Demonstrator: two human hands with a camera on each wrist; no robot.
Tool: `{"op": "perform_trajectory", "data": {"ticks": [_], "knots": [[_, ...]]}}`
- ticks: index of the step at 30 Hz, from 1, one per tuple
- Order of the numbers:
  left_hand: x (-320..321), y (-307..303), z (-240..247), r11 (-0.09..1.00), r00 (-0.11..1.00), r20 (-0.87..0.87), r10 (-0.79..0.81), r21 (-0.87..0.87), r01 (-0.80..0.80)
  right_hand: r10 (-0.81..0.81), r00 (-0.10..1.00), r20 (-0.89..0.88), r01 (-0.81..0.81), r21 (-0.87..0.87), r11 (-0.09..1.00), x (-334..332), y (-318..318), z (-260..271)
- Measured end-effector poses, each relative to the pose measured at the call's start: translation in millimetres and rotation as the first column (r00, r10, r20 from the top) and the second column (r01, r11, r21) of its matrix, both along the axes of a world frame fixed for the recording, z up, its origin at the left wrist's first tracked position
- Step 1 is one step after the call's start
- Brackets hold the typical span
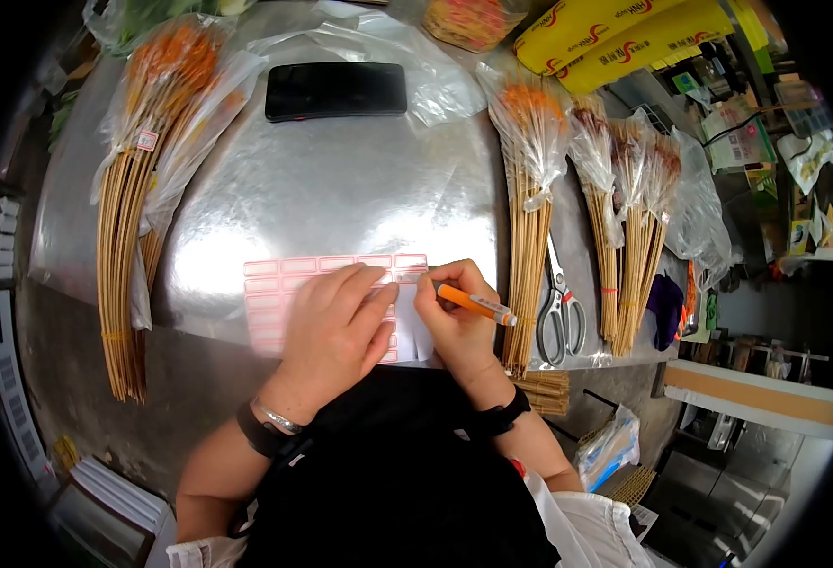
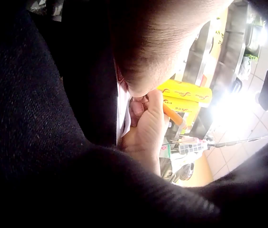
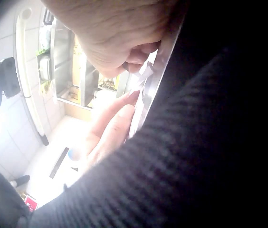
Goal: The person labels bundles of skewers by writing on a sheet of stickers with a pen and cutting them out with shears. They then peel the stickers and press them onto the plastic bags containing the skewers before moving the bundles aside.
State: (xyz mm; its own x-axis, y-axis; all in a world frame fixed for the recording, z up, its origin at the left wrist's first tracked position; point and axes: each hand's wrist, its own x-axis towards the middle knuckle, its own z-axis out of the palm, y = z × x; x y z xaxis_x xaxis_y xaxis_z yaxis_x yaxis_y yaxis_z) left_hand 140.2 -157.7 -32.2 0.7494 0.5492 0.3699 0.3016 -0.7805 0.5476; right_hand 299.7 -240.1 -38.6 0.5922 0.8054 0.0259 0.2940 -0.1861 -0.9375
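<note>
A sheet of white stickers with red borders [image 1: 265,284] lies near the front edge of the metal table. My left hand [image 1: 336,317] rests flat on it, fingers extended toward the upper right. An orange pen [image 1: 473,302] is pinched between thumb and fingers of my right hand [image 1: 459,327], its tip end at the sheet's upper right stickers. The lower right of the sheet shows plain white paper [image 1: 413,327]. In the left wrist view, the right hand [image 2: 146,126] appears with the pen [image 2: 174,115]. The right wrist view shows the left hand's fingers [image 3: 117,126] against the paper.
Bundles of skewers in plastic stand left [image 1: 123,256] and right [image 1: 527,237], with more bundles [image 1: 634,227] farther right. Scissors [image 1: 558,312] lie between the right bundles. A black phone [image 1: 336,91] lies behind the sheet, near a clear plastic bag [image 1: 435,80]. Yellow rolls [image 1: 615,43] are at the back right.
</note>
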Motion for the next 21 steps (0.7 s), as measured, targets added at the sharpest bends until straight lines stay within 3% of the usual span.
{"op": "perform_trajectory", "data": {"ticks": [21], "knots": [[0.0,0.4,0.4,1.000,1.000,0.005,0.000,0.011,0.000,0.069,0.992,0.109,-0.067,-0.023,0.997,1.6,2.1,0.8]]}}
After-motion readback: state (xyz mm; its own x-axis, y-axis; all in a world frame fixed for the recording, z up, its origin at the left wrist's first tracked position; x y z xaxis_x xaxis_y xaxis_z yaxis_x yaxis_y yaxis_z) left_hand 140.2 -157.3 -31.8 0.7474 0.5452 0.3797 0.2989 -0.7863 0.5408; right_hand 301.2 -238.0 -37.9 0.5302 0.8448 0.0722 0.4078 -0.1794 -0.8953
